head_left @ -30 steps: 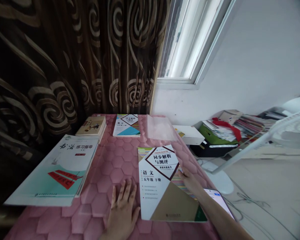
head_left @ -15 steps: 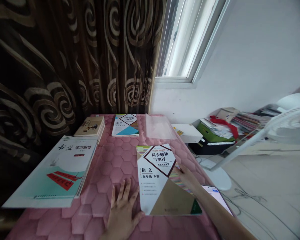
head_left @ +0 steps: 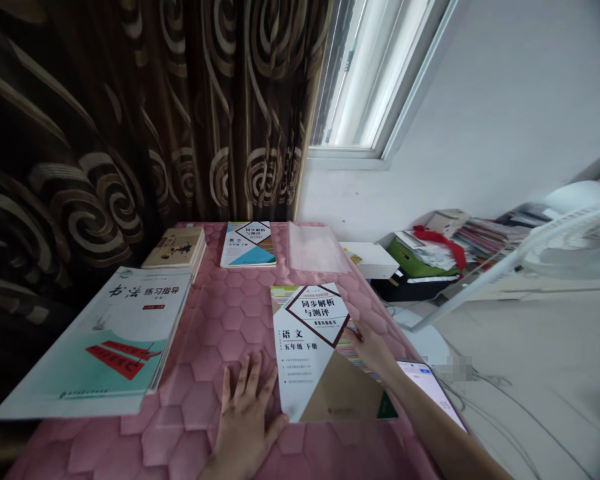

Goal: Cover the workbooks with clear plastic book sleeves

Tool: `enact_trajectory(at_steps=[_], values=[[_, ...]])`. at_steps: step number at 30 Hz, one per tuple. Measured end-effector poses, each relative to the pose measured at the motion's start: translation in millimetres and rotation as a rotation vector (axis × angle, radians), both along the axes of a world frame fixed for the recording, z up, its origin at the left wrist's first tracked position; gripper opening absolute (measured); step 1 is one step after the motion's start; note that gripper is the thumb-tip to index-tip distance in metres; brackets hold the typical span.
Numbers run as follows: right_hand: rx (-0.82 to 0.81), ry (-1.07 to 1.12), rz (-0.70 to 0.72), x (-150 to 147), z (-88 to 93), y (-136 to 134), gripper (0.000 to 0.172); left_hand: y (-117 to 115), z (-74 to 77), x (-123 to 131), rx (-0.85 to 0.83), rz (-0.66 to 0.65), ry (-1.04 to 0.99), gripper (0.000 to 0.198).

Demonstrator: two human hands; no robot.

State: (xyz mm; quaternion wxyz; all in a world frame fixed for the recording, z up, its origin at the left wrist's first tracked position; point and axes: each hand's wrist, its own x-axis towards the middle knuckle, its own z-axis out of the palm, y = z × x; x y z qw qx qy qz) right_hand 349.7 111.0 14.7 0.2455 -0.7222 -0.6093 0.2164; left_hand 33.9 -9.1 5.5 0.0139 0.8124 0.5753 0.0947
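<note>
A glossy paper-covered workbook (head_left: 310, 383) lies flat right of centre on the desk (head_left: 210, 360), its long left side facing a strip of bare pink cover that runs back from the left hand (head_left: 244, 427). That hand rests palm down with its fingers spread, the thumb tip at the workbook's lower left corner. The right hand (head_left: 375, 350) is at the workbook's right edge with fingers drawn close together; whether they pinch the edge or only press on it cannot be told. Room is tight on that side, where a flat phone (head_left: 425, 387) lies beside the right forearm near the desk's border. At the far left, a stack of soft-cover books (head_left: 115, 340) appears to jut past the cover's left edge, with smaller tan books (head_left: 175, 248) behind it. Along the back edge lie 1 blue-and-white workbook (head_left: 250, 245) and 1 clear, wrinkled plastic sheet (head_left: 317, 248), a gap between them. The desk's cover is quilted in padded hexagons; the dark curtain (head_left: 225, 113) behind hangs in folds, patterned with pale spirals.
</note>
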Motion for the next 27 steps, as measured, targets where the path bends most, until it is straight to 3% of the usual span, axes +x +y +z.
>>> enact_trajectory(at_steps=[7,14,20,27], values=[[-0.016,-0.046,-0.085,-4.3,-4.9,-0.6,0.031,-1.1,-1.4,0.8,0.064,0.007,0.019,0.054],[-0.004,-0.108,-0.128,-8.2,-7.3,-2.5,0.034,0.3,3.3,-0.1,-0.037,-0.015,0.008,0.079],[0.006,-0.106,-0.126,-8.9,-4.9,-2.5,0.033,-1.2,11.4,1.9,-0.124,0.000,0.002,0.080],[0.023,-0.036,-0.096,-6.3,-5.8,-2.5,0.036,-2.7,25.8,-19.0,-0.202,-0.075,-0.043,0.083]])
